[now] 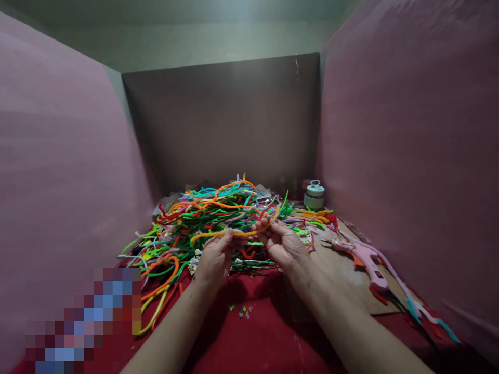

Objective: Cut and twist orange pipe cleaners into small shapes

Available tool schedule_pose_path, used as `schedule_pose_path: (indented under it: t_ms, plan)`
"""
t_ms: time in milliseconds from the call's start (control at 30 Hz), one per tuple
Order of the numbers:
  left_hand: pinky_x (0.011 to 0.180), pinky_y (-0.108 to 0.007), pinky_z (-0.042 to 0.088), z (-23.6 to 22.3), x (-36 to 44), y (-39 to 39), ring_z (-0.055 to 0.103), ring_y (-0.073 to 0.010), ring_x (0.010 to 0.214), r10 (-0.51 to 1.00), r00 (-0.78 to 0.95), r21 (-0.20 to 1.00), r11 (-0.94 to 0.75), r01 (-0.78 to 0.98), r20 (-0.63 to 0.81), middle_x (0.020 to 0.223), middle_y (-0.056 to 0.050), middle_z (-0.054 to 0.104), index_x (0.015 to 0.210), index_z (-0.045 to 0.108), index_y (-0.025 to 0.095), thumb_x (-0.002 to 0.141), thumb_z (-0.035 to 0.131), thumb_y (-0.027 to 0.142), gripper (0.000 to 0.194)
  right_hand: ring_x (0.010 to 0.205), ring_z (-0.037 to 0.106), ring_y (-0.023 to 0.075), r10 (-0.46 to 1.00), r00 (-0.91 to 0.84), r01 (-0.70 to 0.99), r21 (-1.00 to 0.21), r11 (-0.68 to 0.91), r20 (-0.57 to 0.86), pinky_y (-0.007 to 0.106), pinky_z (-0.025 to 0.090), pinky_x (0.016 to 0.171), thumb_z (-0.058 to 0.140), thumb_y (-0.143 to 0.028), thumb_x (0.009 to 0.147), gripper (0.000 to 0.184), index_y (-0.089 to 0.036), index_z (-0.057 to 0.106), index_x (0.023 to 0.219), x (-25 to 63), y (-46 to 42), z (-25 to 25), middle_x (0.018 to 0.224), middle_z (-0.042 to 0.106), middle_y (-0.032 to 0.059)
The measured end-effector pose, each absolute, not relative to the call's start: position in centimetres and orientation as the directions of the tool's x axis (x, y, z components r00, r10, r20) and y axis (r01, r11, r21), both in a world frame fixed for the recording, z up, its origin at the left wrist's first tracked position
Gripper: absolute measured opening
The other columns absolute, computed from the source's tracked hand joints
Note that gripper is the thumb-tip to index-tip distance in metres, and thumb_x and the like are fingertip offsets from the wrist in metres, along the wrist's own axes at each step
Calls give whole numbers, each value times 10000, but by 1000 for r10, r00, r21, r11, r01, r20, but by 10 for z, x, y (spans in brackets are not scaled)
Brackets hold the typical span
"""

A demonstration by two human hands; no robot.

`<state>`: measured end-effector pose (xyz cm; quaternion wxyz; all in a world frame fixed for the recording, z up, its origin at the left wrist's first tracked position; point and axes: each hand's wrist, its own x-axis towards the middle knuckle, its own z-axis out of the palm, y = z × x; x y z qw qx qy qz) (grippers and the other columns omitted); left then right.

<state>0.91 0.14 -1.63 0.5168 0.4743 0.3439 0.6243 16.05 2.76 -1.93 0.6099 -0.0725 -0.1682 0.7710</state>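
A yellow-orange pipe cleaner (pixel 245 234) stretches between my two hands above the front of a heap. My left hand (pixel 219 253) pinches it between thumb and fingers, and its free end curls out to the left. On the other side, my right hand (pixel 283 241) grips the same piece near its right end with the fingertips. Behind and below the hands lies a big tangled pile of pipe cleaners (pixel 210 213) in green, orange, red, blue and other colours. Small white-tipped stems (pixel 194 261) poke out beside my left wrist.
A pink glue gun (pixel 368 262) with its cord rests on a brown board (pixel 343 278) at the right. A pale green jar (pixel 314 195) stands at the back right. Tiny scraps (pixel 242 311) lie on the red cloth (pixel 249 345). Pink walls (pixel 409 130) rise on both sides.
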Motion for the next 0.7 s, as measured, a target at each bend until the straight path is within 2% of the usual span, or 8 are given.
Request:
schedule_pose_path:
  t_ms: [133, 233, 500, 700]
  plan:
    - [557, -253, 440, -21, 4, 7, 590, -145, 587, 989, -31, 912, -147, -383, 146, 633, -54, 657, 698, 651, 106, 695, 635, 309, 203, 662, 639, 152, 956, -264, -883, -433, -184, 132, 374, 497, 785, 580, -79, 723, 64, -128, 602, 758, 157, 26, -26, 646, 660, 32]
    - [538, -245, 429, -22, 1, 9, 566, -127, 559, 991, -26, 916, -131, -379, 131, 617, -41, 641, 674, 635, 105, 680, 644, 311, 206, 653, 643, 152, 953, -259, -861, -485, -155, 155, 359, 499, 770, 618, -97, 699, 88, -128, 612, 782, 154, 24, -29, 649, 665, 32]
    - [481, -216, 382, -22, -4, 8, 511, -96, 491, 985, -49, 957, -173, -233, 166, 562, -17, 600, 681, 642, 108, 709, 615, 359, 254, 648, 652, 178, 948, -268, -798, -590, -120, 170, 341, 502, 716, 671, -130, 638, 175, -108, 628, 806, 150, 18, -28, 645, 672, 45]
    - [476, -208, 380, -22, -5, 7, 499, -87, 480, 983, -18, 971, -182, -152, 182, 552, -10, 593, 675, 652, 115, 732, 599, 363, 260, 569, 621, 136, 943, -295, -774, -618, -140, 156, 298, 499, 643, 663, -155, 651, 177, -113, 623, 819, 148, 19, -32, 620, 653, 27]
